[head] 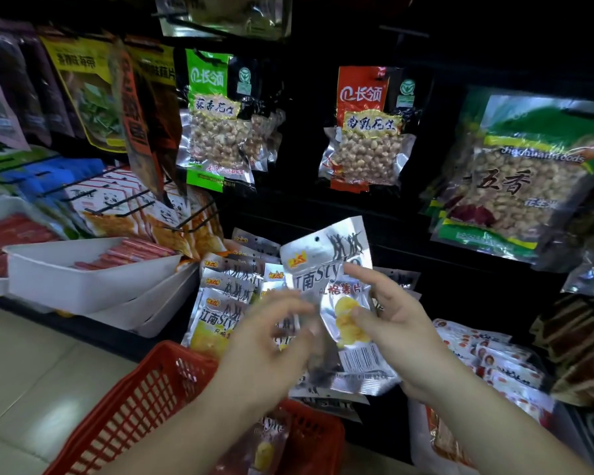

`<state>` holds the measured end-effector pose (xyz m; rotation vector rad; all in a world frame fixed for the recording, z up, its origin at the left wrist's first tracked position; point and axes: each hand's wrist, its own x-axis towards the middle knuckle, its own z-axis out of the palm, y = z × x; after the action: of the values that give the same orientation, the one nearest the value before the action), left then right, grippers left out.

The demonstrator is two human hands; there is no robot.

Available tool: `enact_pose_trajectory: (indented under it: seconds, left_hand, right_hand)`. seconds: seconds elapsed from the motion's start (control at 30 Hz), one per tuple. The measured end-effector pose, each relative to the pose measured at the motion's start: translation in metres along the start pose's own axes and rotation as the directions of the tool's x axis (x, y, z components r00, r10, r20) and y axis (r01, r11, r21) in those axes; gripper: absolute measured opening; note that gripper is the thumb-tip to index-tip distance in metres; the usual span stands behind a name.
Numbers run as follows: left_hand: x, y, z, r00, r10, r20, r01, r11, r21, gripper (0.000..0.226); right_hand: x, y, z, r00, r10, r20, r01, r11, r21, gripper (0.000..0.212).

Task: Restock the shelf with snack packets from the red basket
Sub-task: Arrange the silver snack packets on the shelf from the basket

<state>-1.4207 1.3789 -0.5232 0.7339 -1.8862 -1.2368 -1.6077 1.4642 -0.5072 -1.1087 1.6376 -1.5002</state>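
My right hand point(402, 330) grips a silver chip packet point(326, 265) by its right edge, thumb on the front, and holds it upright before the shelf. My left hand point(268, 341) is blurred and overlaps the packet's lower left edge; whether it grips the packet I cannot tell. More of the same silver packets point(220, 303) hang in a row on a hook just behind and to the left. The red basket point(141, 399) sits below my hands, with another silver packet point(264, 447) lying inside.
Peanut bags hang above: a green one point(216, 132), a red one point(364, 138) and a large one point(522, 186) at the right. White trays point(83, 279) of red sausages jut out at the left. Red-and-white packets point(494, 365) fill the lower right.
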Motion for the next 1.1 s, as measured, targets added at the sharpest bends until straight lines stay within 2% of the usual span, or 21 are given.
enact_pose_trajectory:
  seconds: [0.03,0.07,0.13,0.17,0.27,0.37,0.43,0.53,0.6,0.63,0.7,0.77,0.87,0.93,1.0,1.1]
  left_hand:
    - [0.005,-0.005,-0.006,0.993,-0.064,-0.100,0.066,0.998,0.016,0.017]
    - [0.010,-0.008,-0.010,0.980,-0.152,-0.132,0.148,0.988,-0.043,0.021]
    - [0.017,-0.009,-0.014,0.949,-0.312,-0.047,0.285,0.910,-0.300,0.031]
    - [0.019,-0.010,-0.016,0.943,-0.332,-0.014,0.303,0.876,-0.376,0.033]
    - [0.022,-0.009,-0.023,0.953,-0.303,-0.024,0.268,0.876,-0.401,0.045]
    - [0.023,-0.007,-0.023,0.961,-0.276,-0.013,0.242,0.863,-0.444,0.055]
    - [0.023,-0.008,-0.023,0.966,-0.258,0.025,0.241,0.860,-0.449,0.062]
    - [0.019,-0.008,-0.029,0.936,-0.258,0.240,0.326,0.891,-0.315,0.086]
    - [0.015,-0.007,-0.029,0.899,-0.247,0.362,0.356,0.894,-0.274,0.092]
    - [0.014,-0.007,-0.028,0.895,-0.232,0.380,0.346,0.900,-0.266,0.093]
    - [0.013,-0.007,-0.026,0.913,-0.224,0.341,0.322,0.908,-0.268,0.089]
    - [0.015,-0.006,-0.027,0.939,-0.247,0.241,0.313,0.904,-0.291,0.084]
    - [0.017,-0.007,-0.029,0.958,-0.252,0.136,0.283,0.902,-0.327,0.072]
    - [0.017,-0.009,-0.032,0.959,-0.239,0.154,0.277,0.903,-0.327,0.069]
    - [0.017,-0.010,-0.035,0.949,-0.207,0.239,0.281,0.900,-0.333,0.070]
    - [0.017,-0.007,-0.039,0.935,-0.165,0.313,0.246,0.939,-0.240,0.068]
  right_hand:
    - [0.000,0.000,-0.001,0.999,-0.006,0.041,0.005,1.000,0.031,0.061]
    - [-0.001,-0.001,0.000,0.996,-0.013,0.083,0.007,0.998,0.063,0.061]
    - [-0.002,-0.003,0.001,0.986,-0.017,0.166,-0.005,0.991,0.133,0.063]
    - [-0.002,-0.003,0.002,0.980,-0.014,0.197,-0.021,0.985,0.174,0.061]
    - [-0.002,-0.005,0.006,0.981,0.007,0.195,-0.050,0.976,0.213,0.051]
    - [-0.002,0.000,0.008,0.987,0.031,0.157,-0.054,0.988,0.145,0.064]
    - [-0.001,0.004,0.008,0.994,0.030,0.105,-0.043,0.992,0.122,0.064]
    - [0.003,0.005,0.006,1.000,0.014,-0.019,-0.012,0.997,0.078,0.061]
    - [0.005,0.005,0.002,0.994,0.025,-0.106,-0.012,0.993,0.120,0.059]
    - [0.006,0.004,0.000,0.992,0.036,-0.120,-0.018,0.989,0.149,0.061]
    - [0.008,0.001,-0.006,0.997,0.056,-0.044,-0.047,0.980,0.194,0.076]
    - [0.007,-0.003,-0.014,0.987,0.086,0.135,-0.112,0.973,0.201,0.101]
    - [0.002,-0.005,-0.019,0.952,0.090,0.292,-0.142,0.977,0.162,0.113]
    - [0.000,-0.004,-0.020,0.954,0.101,0.284,-0.145,0.979,0.141,0.113]
    - [0.000,-0.005,-0.020,0.964,0.111,0.241,-0.145,0.981,0.129,0.110]
    - [0.001,-0.005,-0.024,0.972,0.106,0.207,-0.129,0.986,0.102,0.107]
